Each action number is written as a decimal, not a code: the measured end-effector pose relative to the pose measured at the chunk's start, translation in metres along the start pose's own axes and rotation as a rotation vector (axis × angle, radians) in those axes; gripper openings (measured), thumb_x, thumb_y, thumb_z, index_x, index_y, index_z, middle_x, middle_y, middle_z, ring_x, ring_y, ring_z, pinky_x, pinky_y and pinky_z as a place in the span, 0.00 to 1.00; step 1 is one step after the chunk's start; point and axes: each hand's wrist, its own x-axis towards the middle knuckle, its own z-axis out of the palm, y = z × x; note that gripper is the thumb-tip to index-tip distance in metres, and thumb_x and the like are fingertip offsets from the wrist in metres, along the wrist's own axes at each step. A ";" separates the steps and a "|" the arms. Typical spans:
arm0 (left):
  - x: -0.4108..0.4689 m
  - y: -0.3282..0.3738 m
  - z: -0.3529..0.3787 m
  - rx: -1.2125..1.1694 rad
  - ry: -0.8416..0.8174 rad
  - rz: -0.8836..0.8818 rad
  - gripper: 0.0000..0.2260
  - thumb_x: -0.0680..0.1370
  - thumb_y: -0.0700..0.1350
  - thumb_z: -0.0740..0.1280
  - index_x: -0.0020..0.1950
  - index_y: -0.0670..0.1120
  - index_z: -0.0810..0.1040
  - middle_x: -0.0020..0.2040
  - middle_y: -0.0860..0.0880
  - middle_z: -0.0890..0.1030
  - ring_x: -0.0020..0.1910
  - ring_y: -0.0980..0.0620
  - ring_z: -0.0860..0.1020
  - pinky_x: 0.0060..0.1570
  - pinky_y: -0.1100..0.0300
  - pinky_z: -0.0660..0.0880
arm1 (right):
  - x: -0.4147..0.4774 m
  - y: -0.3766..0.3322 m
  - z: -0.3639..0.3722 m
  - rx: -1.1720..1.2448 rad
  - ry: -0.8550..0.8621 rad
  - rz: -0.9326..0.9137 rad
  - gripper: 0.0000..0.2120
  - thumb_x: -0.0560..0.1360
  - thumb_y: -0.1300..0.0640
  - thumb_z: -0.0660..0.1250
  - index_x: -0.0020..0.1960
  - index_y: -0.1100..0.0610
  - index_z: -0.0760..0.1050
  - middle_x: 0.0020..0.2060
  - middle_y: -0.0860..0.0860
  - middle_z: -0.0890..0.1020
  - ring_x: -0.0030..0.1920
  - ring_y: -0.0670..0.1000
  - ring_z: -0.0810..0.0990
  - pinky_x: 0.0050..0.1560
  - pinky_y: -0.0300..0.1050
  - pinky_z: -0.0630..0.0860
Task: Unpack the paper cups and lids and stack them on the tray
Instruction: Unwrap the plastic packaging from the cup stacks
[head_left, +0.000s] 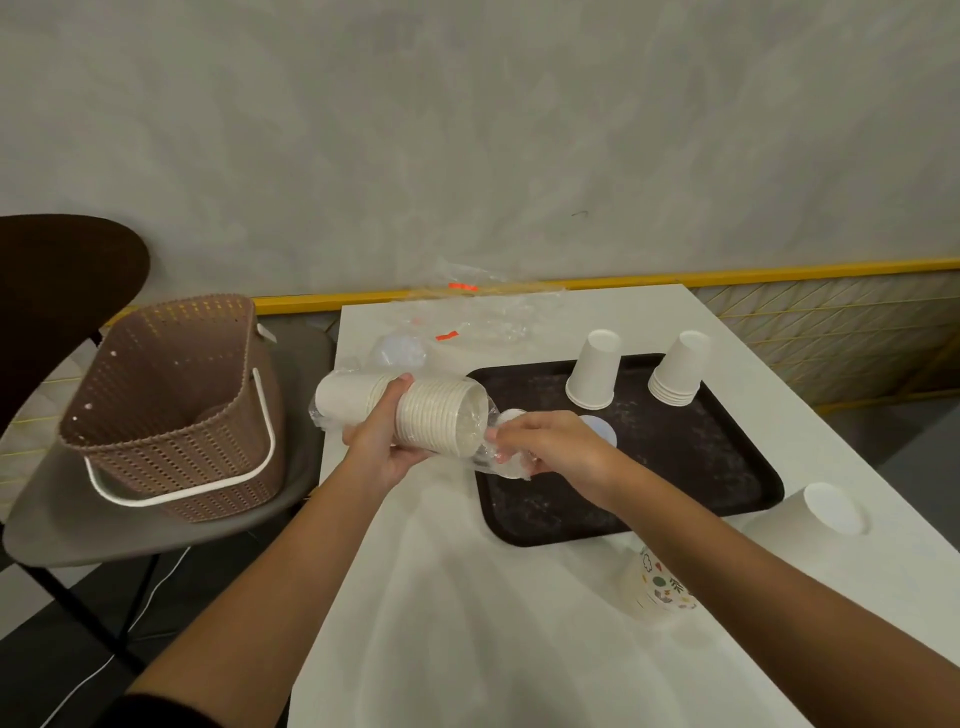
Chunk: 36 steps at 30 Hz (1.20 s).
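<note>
The black tray (727, 467) already carried two upturned cup stacks along its far edge, and the wrapped sleeve of cups (415, 415) hung sideways just off its left edge. The left hand (382, 441) was closed around the sleeve's middle while the right hand (550, 441) pinched the loose plastic wrap (498, 462) at its open end. The step would probably go best with that pinch drawing the wrap straight along the sleeve, the left grip firm but not crushing.

Premises resemble a café or canteen seating area: white surface (467, 597) at centre, black serving tray (727, 467) with disposable paper cups (595, 370), moulded chair (156, 519) at left, plastered wall (467, 130) above.
</note>
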 end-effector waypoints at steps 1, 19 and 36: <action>0.000 -0.001 -0.001 -0.002 0.008 0.003 0.49 0.53 0.47 0.82 0.69 0.52 0.60 0.64 0.44 0.71 0.59 0.40 0.74 0.39 0.35 0.78 | 0.001 0.002 -0.001 0.032 -0.016 -0.044 0.03 0.72 0.59 0.70 0.45 0.56 0.79 0.41 0.51 0.80 0.41 0.48 0.75 0.42 0.34 0.72; -0.016 -0.003 0.010 -0.040 -0.072 0.002 0.24 0.72 0.52 0.70 0.66 0.52 0.68 0.60 0.45 0.74 0.57 0.44 0.76 0.42 0.43 0.80 | 0.021 0.008 -0.021 -0.157 0.016 -0.226 0.24 0.70 0.54 0.72 0.63 0.51 0.70 0.51 0.52 0.76 0.51 0.50 0.76 0.58 0.48 0.75; -0.034 -0.005 0.008 -0.043 0.079 0.083 0.29 0.70 0.50 0.73 0.68 0.51 0.66 0.62 0.45 0.74 0.58 0.43 0.75 0.36 0.44 0.80 | 0.037 0.016 -0.037 -0.636 -0.032 -0.523 0.04 0.72 0.53 0.70 0.42 0.51 0.75 0.42 0.49 0.76 0.43 0.48 0.73 0.46 0.44 0.72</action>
